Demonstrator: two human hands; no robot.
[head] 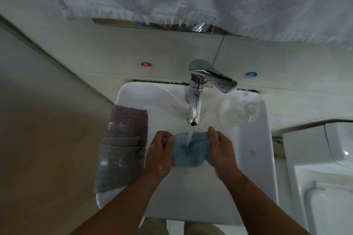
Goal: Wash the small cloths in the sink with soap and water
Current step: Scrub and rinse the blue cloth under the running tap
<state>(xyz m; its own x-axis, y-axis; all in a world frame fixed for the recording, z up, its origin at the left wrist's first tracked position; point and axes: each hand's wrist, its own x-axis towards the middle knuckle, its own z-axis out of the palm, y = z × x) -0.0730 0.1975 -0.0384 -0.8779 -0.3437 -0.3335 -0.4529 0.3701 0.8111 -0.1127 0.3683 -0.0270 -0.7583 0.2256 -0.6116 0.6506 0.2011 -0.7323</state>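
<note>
While water is running from the tap [193, 108], the left hand [159, 155] and right hand [222, 151] are each gripping 1 end of the blue cloth [188, 150] over the sink [254, 150]. Soaked, it is probably getting heavier, limp and slippery, so bunched ends are giving the surest hold.

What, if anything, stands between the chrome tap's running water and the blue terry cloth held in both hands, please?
Nothing visible does. The water stream falls from the chrome tap straight onto the middle of the blue terry cloth, which the left hand and right hand grip at its ends above the white ceramic sink.
</note>
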